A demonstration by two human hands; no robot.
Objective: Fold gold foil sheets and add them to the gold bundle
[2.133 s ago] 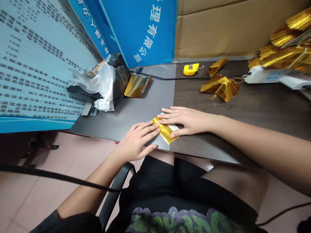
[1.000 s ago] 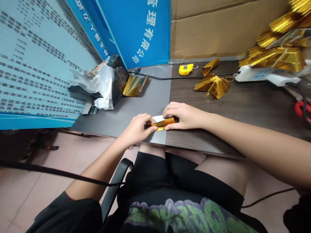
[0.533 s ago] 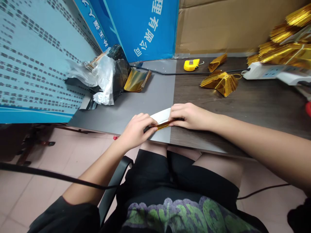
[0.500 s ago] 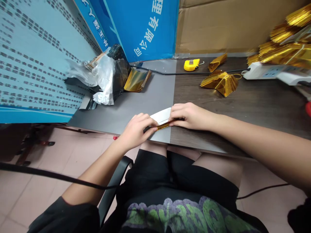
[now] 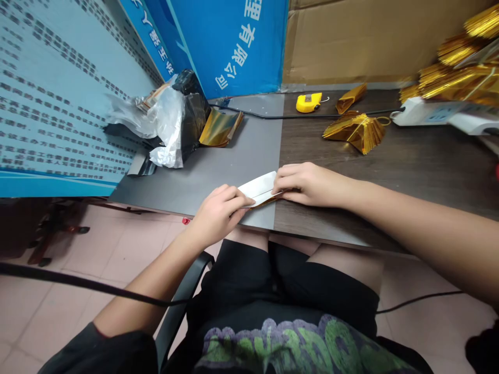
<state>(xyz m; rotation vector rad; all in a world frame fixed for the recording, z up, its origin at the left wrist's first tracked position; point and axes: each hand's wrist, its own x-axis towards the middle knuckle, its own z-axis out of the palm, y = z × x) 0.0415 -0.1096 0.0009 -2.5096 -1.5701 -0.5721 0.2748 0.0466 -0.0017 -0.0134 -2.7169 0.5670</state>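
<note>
A folded sheet (image 5: 259, 187) lies on the grey mat at the table's near edge, its white face up and a thin gold foil edge along its lower side. My left hand (image 5: 219, 214) pinches its left end, and my right hand (image 5: 309, 184) presses on its right end. The fingertips of both hands hold the fold between them. Part of the sheet is hidden under my fingers.
A grey mat (image 5: 241, 156) and dark wood tabletop (image 5: 390, 176) carry gold foil pieces (image 5: 354, 132), a yellow tape measure (image 5: 309, 102), plastic bags (image 5: 167, 135), a power strip (image 5: 424, 111) and a black cable (image 5: 296, 116). Gold foil bundles (image 5: 460, 78) are piled at the right.
The sheet has gone from a flat gold and white piece to a narrow fold with its white face up. My hands have closed on it and now sit at its two ends.
</note>
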